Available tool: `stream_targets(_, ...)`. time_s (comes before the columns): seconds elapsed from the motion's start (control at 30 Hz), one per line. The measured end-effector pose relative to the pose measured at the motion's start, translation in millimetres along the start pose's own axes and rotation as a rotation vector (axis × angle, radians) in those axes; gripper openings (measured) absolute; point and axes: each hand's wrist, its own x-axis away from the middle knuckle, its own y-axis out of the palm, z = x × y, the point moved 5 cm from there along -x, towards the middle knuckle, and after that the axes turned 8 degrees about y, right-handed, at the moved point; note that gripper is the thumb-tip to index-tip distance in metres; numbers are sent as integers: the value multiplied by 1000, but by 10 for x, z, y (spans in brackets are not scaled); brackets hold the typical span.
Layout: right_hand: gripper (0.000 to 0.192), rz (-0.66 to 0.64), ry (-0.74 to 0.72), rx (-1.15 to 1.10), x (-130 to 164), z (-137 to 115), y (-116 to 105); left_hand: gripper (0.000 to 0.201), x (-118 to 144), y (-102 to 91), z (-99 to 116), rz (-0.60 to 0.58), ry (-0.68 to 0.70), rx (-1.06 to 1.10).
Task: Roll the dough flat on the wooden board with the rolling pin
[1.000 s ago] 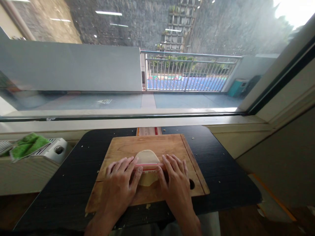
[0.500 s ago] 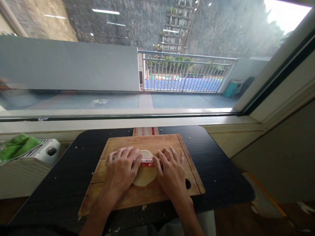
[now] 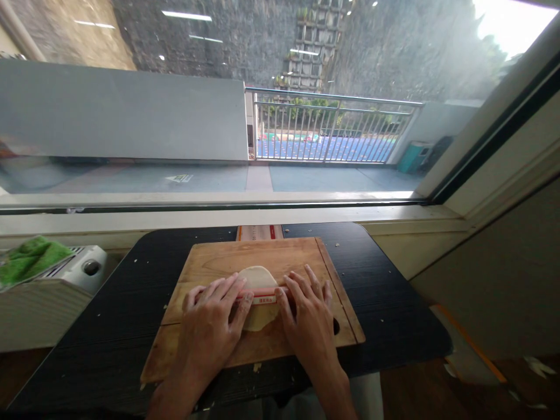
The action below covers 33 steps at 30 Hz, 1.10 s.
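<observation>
Both hands, the left hand [image 3: 210,326] and right hand [image 3: 306,324], lie flat and open on the roller [image 3: 262,296]; even pressure should keep the dough [image 3: 259,291] uniformly thin on the board [image 3: 210,262].

Black table [image 3: 385,291] has crumbs scattered over it, with a box [image 3: 259,233] poking out at its far edge. Off to the left a green cloth [image 3: 27,259] lies on a white heater [image 3: 52,291]. Railing [image 3: 332,125] outside the window.
</observation>
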Motion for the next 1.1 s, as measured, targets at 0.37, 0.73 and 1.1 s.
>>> stream_targets(0.37,41,-43,-20,20,-10,20,2,45,-60,39,-86,-22,-14,-10)
stream_targets(0.73,35,-63,-9,54,-353,-67,20,47,-319,49,-89,-10,-41,-42)
stream_targets(1.1,42,-21,-71,-15,108,76,-75,46,75,-21,-41,-5,19,8)
